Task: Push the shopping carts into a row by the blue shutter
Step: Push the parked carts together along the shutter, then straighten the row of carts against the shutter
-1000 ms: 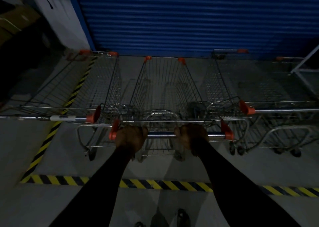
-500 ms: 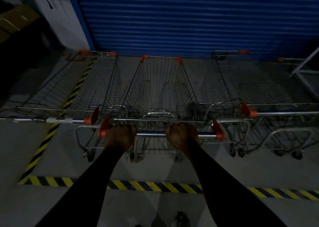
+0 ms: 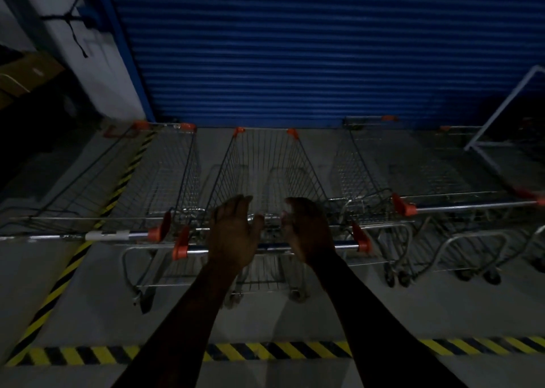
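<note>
Head view: three shopping carts stand side by side, noses toward the blue shutter (image 3: 295, 48), inside striped floor tape (image 3: 265, 352). Narrow gaps separate the middle cart (image 3: 265, 163) from the left cart (image 3: 165, 175) and right cart (image 3: 368, 169); bare floor lies behind them. All baskets are empty. My left hand (image 3: 233, 234) and right hand (image 3: 306, 228) hover, fingers spread, over the middle cart's handle (image 3: 271, 247), gripping nothing.

Very dim, underexposed. Blue shutter (image 3: 295, 48) at 12 o'clock is the brightest area; faint sheen on cart wire. Forearms nearly black at 6 o'clock. Deep shadow at 9 o'clock. Wide-angle bending at the edges, slight softness, noise throughout.
</note>
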The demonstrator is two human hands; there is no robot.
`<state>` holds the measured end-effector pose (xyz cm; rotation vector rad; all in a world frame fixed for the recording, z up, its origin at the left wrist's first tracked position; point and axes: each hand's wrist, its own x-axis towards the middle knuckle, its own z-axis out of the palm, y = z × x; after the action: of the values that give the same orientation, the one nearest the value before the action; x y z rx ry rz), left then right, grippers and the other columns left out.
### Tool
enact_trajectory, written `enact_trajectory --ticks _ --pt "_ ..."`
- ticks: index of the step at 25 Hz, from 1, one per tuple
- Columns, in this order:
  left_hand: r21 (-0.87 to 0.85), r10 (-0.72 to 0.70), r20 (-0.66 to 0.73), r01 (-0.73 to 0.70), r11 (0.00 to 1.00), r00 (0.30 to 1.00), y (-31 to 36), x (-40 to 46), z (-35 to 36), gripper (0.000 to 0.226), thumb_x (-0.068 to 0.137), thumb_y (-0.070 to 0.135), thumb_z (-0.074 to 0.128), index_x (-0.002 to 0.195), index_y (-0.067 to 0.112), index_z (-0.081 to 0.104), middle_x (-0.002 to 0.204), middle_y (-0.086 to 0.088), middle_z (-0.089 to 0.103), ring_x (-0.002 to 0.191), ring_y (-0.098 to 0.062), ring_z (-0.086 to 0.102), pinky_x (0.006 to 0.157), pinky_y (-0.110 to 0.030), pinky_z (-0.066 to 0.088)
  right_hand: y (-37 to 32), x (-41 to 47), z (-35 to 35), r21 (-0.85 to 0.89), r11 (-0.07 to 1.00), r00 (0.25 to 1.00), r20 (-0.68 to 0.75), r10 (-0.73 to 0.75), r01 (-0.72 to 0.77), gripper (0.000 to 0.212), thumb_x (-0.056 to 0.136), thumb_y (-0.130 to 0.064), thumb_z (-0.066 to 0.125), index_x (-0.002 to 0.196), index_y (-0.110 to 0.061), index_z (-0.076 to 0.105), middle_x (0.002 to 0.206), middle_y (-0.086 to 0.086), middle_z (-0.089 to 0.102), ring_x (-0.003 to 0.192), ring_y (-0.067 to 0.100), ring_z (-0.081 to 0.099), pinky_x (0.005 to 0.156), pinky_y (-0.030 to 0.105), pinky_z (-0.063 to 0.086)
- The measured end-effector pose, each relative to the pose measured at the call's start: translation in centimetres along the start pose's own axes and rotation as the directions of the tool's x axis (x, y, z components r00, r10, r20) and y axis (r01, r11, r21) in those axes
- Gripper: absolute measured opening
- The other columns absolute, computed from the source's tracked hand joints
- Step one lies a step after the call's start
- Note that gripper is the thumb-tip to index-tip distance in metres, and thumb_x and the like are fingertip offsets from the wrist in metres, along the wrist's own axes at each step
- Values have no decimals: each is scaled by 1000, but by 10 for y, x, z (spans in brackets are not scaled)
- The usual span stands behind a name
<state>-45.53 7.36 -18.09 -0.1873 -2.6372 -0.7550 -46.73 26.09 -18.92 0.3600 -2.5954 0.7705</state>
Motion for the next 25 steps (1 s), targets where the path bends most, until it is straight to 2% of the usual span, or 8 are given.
enact_trajectory --ticks 2,4,7,11,15,20,23,25 --pt "-128 22 -8 -23 991 1000 25 18 -19 61 96 52 33 143 15 47 146 -11 49 133 -30 44 110 -50 35 -10 9 -27 73 997 993 -115 -2 11 46 101 -38 42 135 -9 55 130 14 58 119 28 54 103 38 44" --pt "-284 29 7 -26 958 1000 52 29 -34 64 98 53 30 149 16 38 154 -8 39 142 -24 34 117 -48 28 -16 15 -58 147 989 988 -147 48 -26 54 101 -39 38 143 -6 47 142 16 50 130 28 47 111 35 37" --pt "-460 60 52 -30 887 997 96 32 -47 65 98 53 30 155 23 24 162 2 23 148 -11 20 122 -40 18 -17 16 -99 189 981 976 -198 90 -52 61 101 -43 35 150 -7 37 152 15 41 140 22 34 117 21 19" --pt "-641 132 57 -65 765 990 155 20 -51 66 98 54 28 157 28 14 163 12 14 147 2 13 123 -35 13 -6 3 -144 251 968 963 -251 93 -28 62 102 -42 34 155 -10 26 161 10 29 149 23 24 122 42 20" --pt "-653 142 5 -104 750 990 222 10 -40 63 100 46 30 157 24 15 164 11 13 147 4 12 123 -31 13 22 -9 -198 296 955 952 -299 63 30 62 101 -37 37 155 -10 25 162 9 26 150 18 20 122 37 17" --pt "-612 99 -75 -124 781 992 325 -8 0 71 93 60 24 156 27 20 163 10 17 147 2 14 120 -20 12 96 -45 -282 323 943 957 -288 21 76 60 98 -33 39 152 -9 32 158 9 35 147 19 28 121 35 21" --pt "-602 107 -134 -166 781 985 382 -13 41 68 97 53 28 155 18 25 162 4 23 147 0 19 121 -22 14 161 -69 -329 268 960 965 -262 -10 83 59 97 -33 39 150 -6 38 156 12 39 146 22 32 121 35 23" --pt "-584 97 -109 -143 799 989 411 -13 64 62 101 45 30 155 17 26 162 4 24 144 6 18 119 -18 13 201 -79 -354 255 965 974 -228 6 54 56 98 -28 42 149 -6 39 155 13 39 145 24 32 120 39 25"
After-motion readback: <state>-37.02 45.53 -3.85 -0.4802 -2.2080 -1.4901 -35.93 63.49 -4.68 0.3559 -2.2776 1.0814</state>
